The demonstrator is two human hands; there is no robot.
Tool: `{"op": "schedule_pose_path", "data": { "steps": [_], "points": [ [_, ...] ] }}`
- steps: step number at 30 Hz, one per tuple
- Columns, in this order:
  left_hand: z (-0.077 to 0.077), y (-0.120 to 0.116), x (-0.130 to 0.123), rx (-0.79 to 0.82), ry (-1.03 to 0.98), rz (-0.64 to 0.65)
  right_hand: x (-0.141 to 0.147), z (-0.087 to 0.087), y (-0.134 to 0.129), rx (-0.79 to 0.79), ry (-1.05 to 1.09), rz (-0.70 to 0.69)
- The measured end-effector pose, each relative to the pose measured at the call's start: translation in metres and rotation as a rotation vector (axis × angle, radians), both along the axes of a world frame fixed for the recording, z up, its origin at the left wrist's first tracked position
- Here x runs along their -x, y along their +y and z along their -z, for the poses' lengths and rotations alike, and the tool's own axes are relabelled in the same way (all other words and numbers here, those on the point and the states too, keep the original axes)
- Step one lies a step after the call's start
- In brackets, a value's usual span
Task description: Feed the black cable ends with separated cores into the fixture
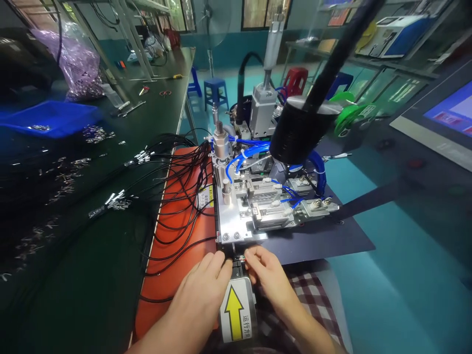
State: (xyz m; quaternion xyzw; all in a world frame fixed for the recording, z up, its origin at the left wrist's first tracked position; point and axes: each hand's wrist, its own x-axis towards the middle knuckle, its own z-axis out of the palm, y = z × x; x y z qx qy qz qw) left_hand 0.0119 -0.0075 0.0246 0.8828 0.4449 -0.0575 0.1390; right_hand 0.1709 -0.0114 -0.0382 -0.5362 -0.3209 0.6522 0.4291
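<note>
Lying beside the machine (262,189) are black cables (202,156).

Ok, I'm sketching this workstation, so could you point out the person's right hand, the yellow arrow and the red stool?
Right hand (266,271): head view, on the back of the hand.
Yellow arrow (234,313): head view, on the upper shaft.
Red stool (298,73): head view, on the seat.

Your head camera looks forward and down. The machine (271,216) is near, mid-frame; the window (260,14) far, top centre.
</note>
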Motion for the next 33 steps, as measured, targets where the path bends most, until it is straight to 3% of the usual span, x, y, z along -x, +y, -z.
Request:
{"op": "schedule_pose_path", "data": {
  "steps": [5,12,19,23,27,30,33],
  "points": [
    [0.004,-0.008,-0.005,0.034,-0.104,-0.116,0.001,0.003,0.001,-0.061,0.001,0.012],
    [0.021,-0.013,-0.004,-0.122,-0.163,-0.102,-0.003,0.000,-0.003,-0.083,0.021,-0.020],
    [0.020,-0.014,-0.014,-0.175,-0.130,-0.129,0.000,-0.002,-0.003,-0.110,0.043,0.005],
    [0.018,-0.015,-0.016,-0.175,-0.221,-0.189,0.002,0.000,-0.005,-0.129,0.051,-0.001],
    [0.020,-0.028,-0.001,-0.194,-0.324,-0.293,0.001,0.002,-0.006,-0.145,0.055,-0.015],
    [0.029,-0.049,0.016,-0.293,-0.211,-0.382,-0.001,0.003,-0.006,-0.145,0.055,-0.017],
    [0.038,-0.067,0.027,-0.365,-0.077,-0.371,-0.001,0.003,-0.006,-0.148,0.048,-0.020]
  ]
}}
